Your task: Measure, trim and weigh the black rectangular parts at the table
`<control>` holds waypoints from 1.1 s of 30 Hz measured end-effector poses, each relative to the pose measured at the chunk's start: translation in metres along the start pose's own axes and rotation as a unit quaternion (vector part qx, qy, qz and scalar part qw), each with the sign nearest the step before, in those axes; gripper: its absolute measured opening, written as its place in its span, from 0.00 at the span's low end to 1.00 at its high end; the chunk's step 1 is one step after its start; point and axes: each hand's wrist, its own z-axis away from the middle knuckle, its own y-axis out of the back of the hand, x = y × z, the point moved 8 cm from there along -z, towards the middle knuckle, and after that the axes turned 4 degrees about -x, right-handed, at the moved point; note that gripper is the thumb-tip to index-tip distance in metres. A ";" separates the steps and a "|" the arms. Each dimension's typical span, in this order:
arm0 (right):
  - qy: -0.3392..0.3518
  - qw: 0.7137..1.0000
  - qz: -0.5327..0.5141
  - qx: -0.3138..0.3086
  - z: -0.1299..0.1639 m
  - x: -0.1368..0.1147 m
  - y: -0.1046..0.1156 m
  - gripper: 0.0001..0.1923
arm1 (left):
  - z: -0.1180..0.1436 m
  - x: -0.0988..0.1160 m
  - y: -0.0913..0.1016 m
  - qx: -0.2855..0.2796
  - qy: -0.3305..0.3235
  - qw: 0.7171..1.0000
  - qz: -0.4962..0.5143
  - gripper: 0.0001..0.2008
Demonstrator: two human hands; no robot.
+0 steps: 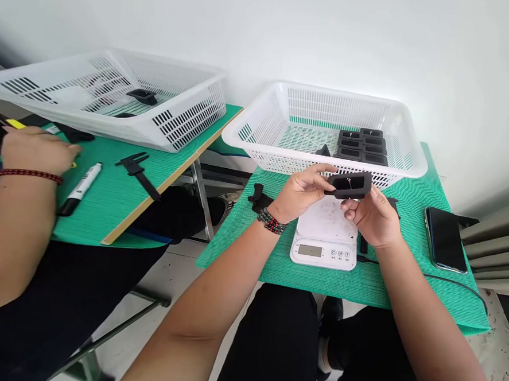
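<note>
Between both hands I hold a black rectangular frame-like part (348, 193) with an open middle. My left hand (308, 188) grips its left end, thumb and fingers closed on it. The right end is pinched by my right hand (376, 215). Below the part lies a white digital scale (326, 225) with a small display and several buttons. Just behind my hands stands a white plastic basket (258, 130), where several similar black parts (363, 146) are stacked on the right. One smaller black piece (323, 151) lies beside them.
A phone (446, 239) and a cable (447, 280) lie on the green mat at right. A black object (260, 198) sits left of the scale. On the neighbouring table are another basket (185, 114), calipers (138, 173), a marker (81, 188) and a co-worker's hand (36, 151).
</note>
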 end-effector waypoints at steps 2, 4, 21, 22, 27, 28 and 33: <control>-0.007 1.000 -0.001 -0.002 -0.001 0.001 0.000 0.14 | 0.001 0.007 0.002 0.016 -0.030 0.998 -0.058 0.03; -0.015 1.000 -0.006 0.001 -0.001 0.001 0.001 0.13 | 0.002 0.018 0.003 0.038 -0.076 0.987 -0.137 0.03; 0.059 0.988 0.111 0.084 -0.001 -0.003 0.021 0.05 | 0.004 0.005 -0.006 0.004 0.024 0.995 -0.095 0.20; 0.073 0.985 0.130 0.090 -0.001 -0.006 0.021 0.03 | 0.004 0.005 -0.008 -0.006 0.035 0.994 -0.100 0.19; 0.133 0.956 0.246 0.087 0.003 -0.018 0.013 0.08 | 0.006 0.000 -0.013 -0.024 0.070 0.991 -0.107 0.21; 0.137 0.952 0.265 0.075 0.003 -0.018 0.010 0.08 | 0.006 -0.002 -0.015 -0.034 0.080 0.991 -0.103 0.22; 0.149 0.934 0.323 0.038 0.003 -0.016 -0.002 0.12 | 0.004 -0.007 -0.022 -0.054 0.068 0.992 -0.096 0.19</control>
